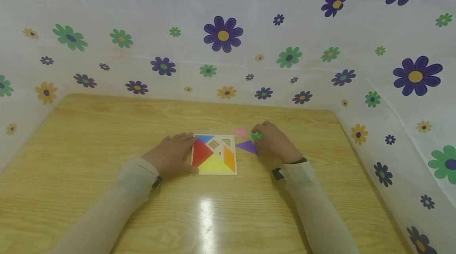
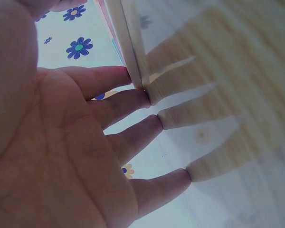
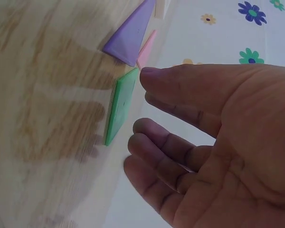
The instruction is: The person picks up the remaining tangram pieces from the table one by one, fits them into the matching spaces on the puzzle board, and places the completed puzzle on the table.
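A square tangram board (image 1: pixel 220 140) lies on the table, with red (image 1: pixel 202 153), yellow (image 1: pixel 215 165), blue (image 1: pixel 204 138) and orange (image 1: pixel 229 158) pieces set in it and several cutouts bare. My left hand (image 1: pixel 172 155) rests along the board's left side, its thumb by the near corner. In the left wrist view its straight fingers (image 2: pixel 135 142) touch the tabletop, two close against the board's edge. Over a green square piece (image 3: pixel 121 107) hovers my right hand (image 3: pixel 218 142), fingers loosely bent and apart from it. Beside that lie a purple triangle (image 1: pixel 247 147) and a pink triangle (image 1: pixel 240 132).
The wooden table (image 1: pixel 117 127) ends at a white cloth (image 1: pixel 178 4) printed with flowers, which stands along the back and both sides. A dark band (image 1: pixel 278 173) shows at the right wrist, below the pale sleeve.
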Available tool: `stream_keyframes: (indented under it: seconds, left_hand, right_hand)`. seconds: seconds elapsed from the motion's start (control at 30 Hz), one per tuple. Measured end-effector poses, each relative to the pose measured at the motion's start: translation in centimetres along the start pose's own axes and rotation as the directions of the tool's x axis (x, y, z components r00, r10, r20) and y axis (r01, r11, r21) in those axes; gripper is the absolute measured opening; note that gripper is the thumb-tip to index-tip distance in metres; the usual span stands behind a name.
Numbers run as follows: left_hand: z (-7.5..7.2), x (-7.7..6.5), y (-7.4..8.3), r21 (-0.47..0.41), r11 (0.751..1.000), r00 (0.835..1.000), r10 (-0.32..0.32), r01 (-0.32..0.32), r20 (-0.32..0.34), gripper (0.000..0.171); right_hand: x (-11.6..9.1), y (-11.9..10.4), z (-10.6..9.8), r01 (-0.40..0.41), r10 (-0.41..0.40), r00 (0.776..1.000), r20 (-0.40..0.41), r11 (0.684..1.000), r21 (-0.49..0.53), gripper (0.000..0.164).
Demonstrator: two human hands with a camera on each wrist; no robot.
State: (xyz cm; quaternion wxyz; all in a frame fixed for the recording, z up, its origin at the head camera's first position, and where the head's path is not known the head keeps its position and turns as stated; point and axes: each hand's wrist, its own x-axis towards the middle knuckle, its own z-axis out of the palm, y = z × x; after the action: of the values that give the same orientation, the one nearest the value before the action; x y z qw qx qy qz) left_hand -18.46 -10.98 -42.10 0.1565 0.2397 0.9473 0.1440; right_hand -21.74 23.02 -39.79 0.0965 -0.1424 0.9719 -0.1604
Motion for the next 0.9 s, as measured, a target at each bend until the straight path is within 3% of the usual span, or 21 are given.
stream_keyframes:
  seconds: [0.4,0.9]
  left_hand:
    - [0.08,-0.07,-0.05,0.01,1.0,1.0,0.023,-0.022,-0.016,0.1]
    - [0.2,-0.08,-0.01,0.003,1.0,1.0,0.009,-0.009,-0.01,0.1]
  right_hand:
    - [0.02,-0.24,0.54,-0.023,0.022,0.999,0.027,0.999,0.024,0.039]
    - [-0.27,-0.67,0.44,-0.021,0.022,0.999,0.026,0.999,-0.037,0.04]
